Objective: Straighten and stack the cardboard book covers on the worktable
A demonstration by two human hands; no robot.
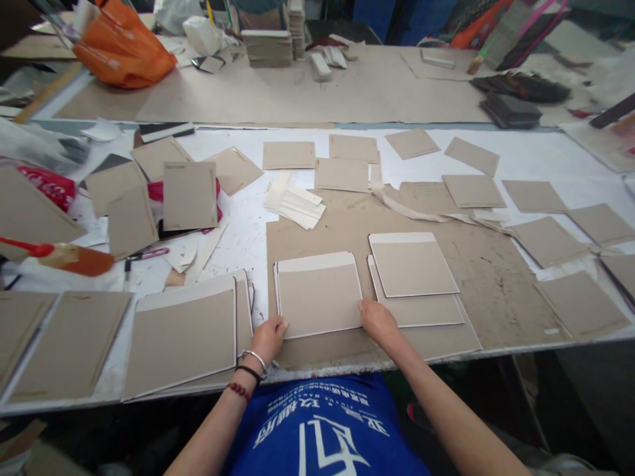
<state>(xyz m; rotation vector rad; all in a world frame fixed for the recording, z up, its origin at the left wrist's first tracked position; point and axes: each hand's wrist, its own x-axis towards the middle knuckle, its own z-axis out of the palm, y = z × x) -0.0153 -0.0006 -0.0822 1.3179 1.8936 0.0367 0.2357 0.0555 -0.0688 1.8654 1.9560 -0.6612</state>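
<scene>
In front of me lies a grey-brown cardboard panel (320,297) with a pale strip along its far edge and thin white borders. Another sheet edge peeks out at its left side. My left hand (268,338) pinches the near left corner, while my right hand (380,322) grips the right edge close to the near corner. To the right, a smaller panel (414,264) rests on top of a larger panel (426,311). Left of my left hand is a pile of similar bordered panels (183,327).
Loose cardboard pieces, several with glue streaks, spread across the table, such as a square piece (189,195). A glue bottle (74,256) with a red nozzle lies left. White paper strips (296,201) sit beyond the panel. An orange bag (122,46) stands on the far table.
</scene>
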